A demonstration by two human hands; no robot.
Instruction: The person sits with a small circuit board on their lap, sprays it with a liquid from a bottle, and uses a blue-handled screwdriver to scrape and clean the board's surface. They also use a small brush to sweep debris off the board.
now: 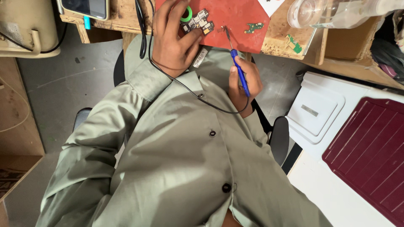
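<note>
Red mat (235, 19) on the wooden bench, a soldering job under way.

On the mat's near left part, the left hand (172, 40) lies spread, fingers loosely open, pinning a small dark circuit board (198, 24) beside a green ring (186, 14). The right hand (243, 86), below the mat's near edge, has its fingers wrapped shut round a blue-handled soldering iron (239, 69), the tip touching the mat just right of the board, not the board itself. Two small green boards (253, 27) lie further right, untouched; whether any joint is finished cannot be told.
</note>
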